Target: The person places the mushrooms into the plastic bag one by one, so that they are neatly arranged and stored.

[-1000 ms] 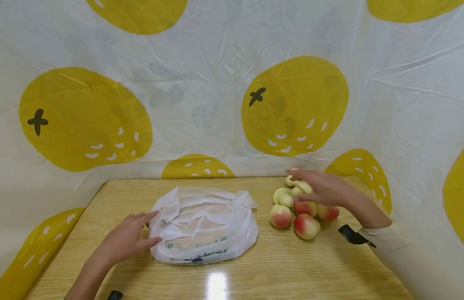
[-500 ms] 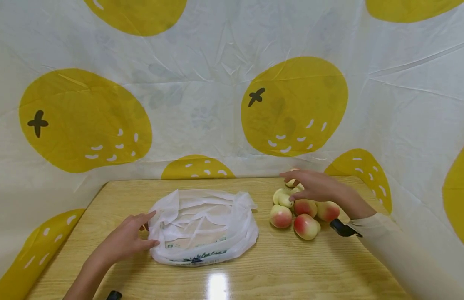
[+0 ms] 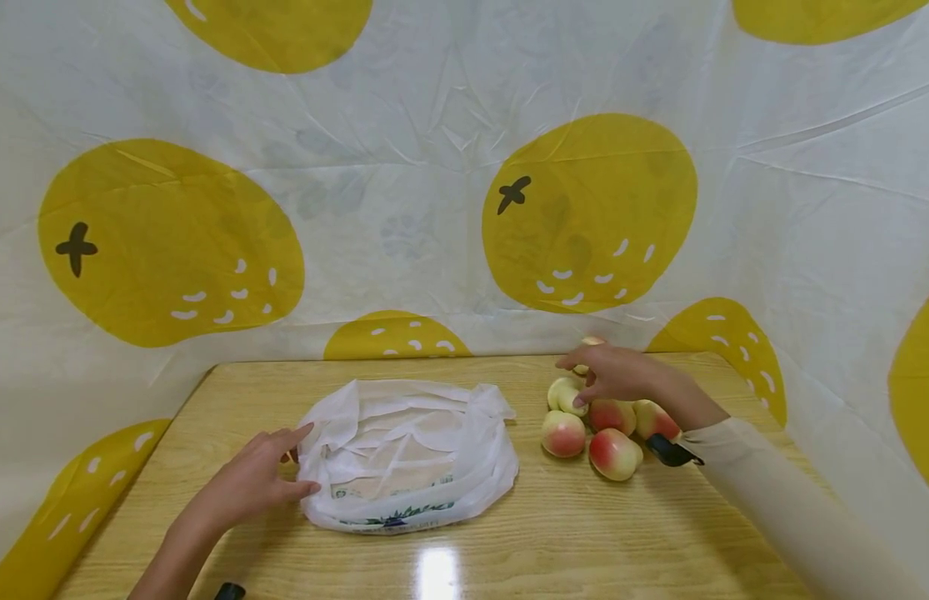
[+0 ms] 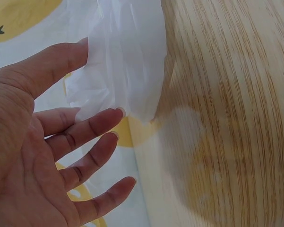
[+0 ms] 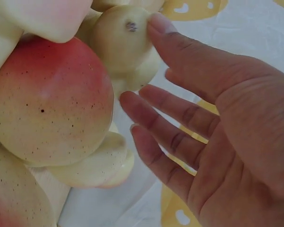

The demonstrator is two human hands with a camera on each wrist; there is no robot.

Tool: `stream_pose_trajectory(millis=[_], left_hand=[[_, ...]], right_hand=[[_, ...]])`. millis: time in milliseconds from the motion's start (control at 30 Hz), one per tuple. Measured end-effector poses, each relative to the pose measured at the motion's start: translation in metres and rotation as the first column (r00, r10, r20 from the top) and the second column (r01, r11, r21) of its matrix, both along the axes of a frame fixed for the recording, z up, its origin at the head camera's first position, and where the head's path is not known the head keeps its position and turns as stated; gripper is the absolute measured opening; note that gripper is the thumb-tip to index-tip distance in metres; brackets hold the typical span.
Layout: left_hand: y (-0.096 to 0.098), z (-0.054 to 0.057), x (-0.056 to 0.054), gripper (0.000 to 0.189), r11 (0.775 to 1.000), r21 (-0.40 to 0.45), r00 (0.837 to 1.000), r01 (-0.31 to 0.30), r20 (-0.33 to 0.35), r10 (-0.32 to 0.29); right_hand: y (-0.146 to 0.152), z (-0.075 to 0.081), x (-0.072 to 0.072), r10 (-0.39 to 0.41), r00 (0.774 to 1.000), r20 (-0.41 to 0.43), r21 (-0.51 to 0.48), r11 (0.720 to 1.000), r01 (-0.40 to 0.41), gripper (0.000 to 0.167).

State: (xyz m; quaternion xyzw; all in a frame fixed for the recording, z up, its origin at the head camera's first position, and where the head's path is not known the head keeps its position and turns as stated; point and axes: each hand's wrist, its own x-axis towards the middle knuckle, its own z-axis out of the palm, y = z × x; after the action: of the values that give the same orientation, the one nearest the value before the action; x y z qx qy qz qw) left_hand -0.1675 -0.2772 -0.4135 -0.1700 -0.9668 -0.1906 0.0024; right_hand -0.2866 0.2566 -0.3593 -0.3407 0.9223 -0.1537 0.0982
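My left hand (image 3: 242, 479) is at the left side of a white plastic bag (image 3: 404, 518), thumb and fingers spread at its edge. In the left wrist view the thin bag (image 4: 127, 61) overlaps the tips of the thumb and index finger; the other fingers are apart. My right hand (image 3: 621, 372) reaches over a group of fruit at the table's right. Its thumb tip lies against the round end of a pale yellow pear-like fruit (image 5: 123, 40), with the other fingers loosely bent beyond it. Beside the hand is a red-blushed, peach-like fruit (image 5: 52, 104). The index finger is mostly hidden there.
Several red-and-yellow fruits, including a front one (image 3: 615, 455) and a left one (image 3: 562, 433), lie near the right hand. A wooden table (image 3: 509, 550) bears everything. White cloth (image 3: 404, 233) with large yellow fruit prints rises behind it and at both sides.
My right hand has moved a little left and lower over the fruit, its thumb and fingers drawing nearer together. My left hand stays at the bag's edge, almost still.
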Motion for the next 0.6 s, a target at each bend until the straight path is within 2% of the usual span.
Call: stream_pose_trajectory(millis=[233,600], left_hand=[[0.001,0.0,0.0,0.087,1.0,-0.002,1.0,0.003,0.003,-0.003],[0.003,-0.001,-0.002,0.086,1.0,-0.008,1.0,-0.01,0.011,0.01]], right_hand=[[-0.002,-0.005,-0.005,0.003,0.997,0.083,0.015,1.0,-0.004,0.06],[-0.017,-0.011,-0.01,0.001,0.998,0.068,0.019,1.0,-0.002,0.051]])
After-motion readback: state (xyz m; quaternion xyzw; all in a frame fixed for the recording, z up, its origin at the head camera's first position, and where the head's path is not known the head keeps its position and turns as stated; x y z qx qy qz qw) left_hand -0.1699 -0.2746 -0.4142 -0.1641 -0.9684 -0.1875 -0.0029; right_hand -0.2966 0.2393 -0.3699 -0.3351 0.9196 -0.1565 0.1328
